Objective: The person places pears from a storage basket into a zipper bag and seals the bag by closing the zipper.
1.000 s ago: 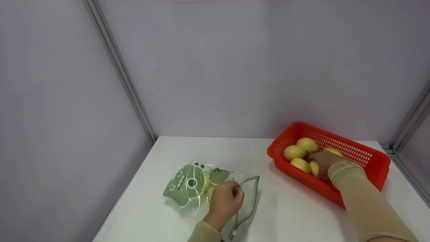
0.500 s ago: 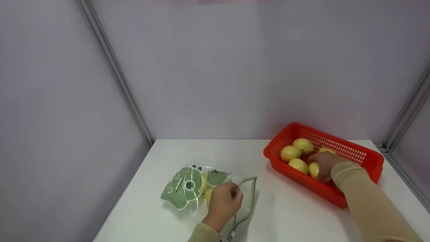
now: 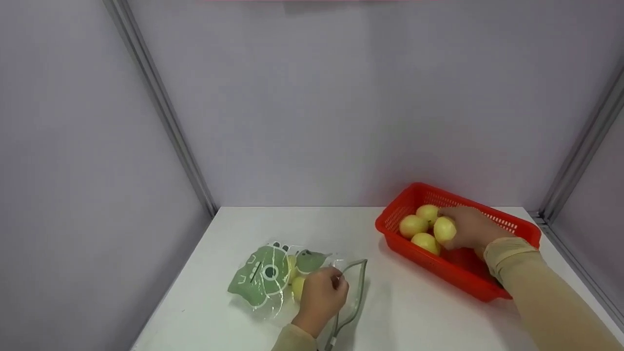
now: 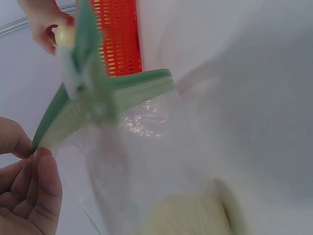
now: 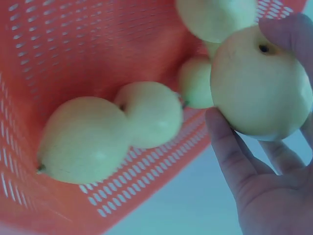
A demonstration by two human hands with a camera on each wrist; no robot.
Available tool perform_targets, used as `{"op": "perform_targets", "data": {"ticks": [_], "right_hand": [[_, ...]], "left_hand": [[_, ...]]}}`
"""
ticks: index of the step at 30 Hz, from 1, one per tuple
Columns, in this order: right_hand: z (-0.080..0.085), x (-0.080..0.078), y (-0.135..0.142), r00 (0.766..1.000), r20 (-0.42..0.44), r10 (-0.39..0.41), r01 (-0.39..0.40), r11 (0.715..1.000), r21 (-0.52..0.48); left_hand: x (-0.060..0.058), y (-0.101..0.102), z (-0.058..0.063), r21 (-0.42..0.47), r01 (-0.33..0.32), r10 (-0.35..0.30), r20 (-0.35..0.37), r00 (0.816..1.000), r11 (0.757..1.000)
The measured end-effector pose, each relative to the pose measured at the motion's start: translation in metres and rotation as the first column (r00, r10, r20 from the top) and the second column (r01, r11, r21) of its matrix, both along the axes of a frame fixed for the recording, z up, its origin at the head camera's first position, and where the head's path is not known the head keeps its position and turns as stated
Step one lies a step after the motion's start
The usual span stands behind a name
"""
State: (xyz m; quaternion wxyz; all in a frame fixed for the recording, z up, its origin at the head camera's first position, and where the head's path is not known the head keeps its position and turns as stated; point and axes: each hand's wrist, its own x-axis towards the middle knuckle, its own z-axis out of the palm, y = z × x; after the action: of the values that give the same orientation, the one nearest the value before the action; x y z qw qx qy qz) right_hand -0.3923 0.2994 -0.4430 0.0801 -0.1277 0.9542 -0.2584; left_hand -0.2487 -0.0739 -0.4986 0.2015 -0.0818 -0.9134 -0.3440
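My left hand [image 3: 321, 295] pinches the green-edged mouth of a clear zip bag [image 3: 256, 278] with a green cartoon print. Its thumb and finger meet at a corner of the green zip strip [image 4: 142, 79] in the left wrist view. Inside the bag lie yellow fruit [image 4: 186, 215], partly hidden by the print and my hand. My right hand [image 3: 470, 226] grips a smooth, rounded, pale yellow fruit [image 5: 261, 83], which has a dark pit on one end. This hand is over the red basket [image 3: 463, 275], with the fruit above others inside.
Several more yellow fruit [image 5: 85, 139] lie in the perforated basket, which stands at the back right of the white table [image 3: 404, 321]. Grey walls [image 3: 302, 102] close off the back and sides.
My right hand has lifted the fruit from among the others and moved it slightly up and left in the basket. The left hand keeps its pinch on the bag; the head view shifts slightly.
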Motion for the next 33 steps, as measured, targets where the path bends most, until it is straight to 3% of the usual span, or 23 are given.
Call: {"op": "perform_targets", "data": {"ticks": [5, 16, 24, 33], "right_hand": [[0.017, 0.007, -0.008, 0.987, -0.148, 0.063, -0.050, 0.994, 0.093], [0.043, 0.034, -0.042, 0.973, -0.224, 0.062, -0.058, 0.998, 0.025], [0.037, 0.048, -0.062, 0.926, -0.352, 0.135, -0.127, 0.991, 0.046], [0.017, 0.064, -0.091, 0.859, -0.457, 0.231, -0.241, 0.970, 0.037]], "left_hand": [[-0.003, 0.004, 0.000, -0.008, 0.001, -0.001, -0.023, 1.000, 1.000], [-0.012, 0.010, 0.002, 0.031, 0.006, -0.007, 0.029, 1.000, 0.999], [-0.019, 0.014, 0.002, 0.038, 0.003, -0.005, 0.046, 0.999, 0.999], [-0.027, 0.017, 0.008, 0.016, -0.005, 0.006, -0.049, 0.999, 1.000]]}}
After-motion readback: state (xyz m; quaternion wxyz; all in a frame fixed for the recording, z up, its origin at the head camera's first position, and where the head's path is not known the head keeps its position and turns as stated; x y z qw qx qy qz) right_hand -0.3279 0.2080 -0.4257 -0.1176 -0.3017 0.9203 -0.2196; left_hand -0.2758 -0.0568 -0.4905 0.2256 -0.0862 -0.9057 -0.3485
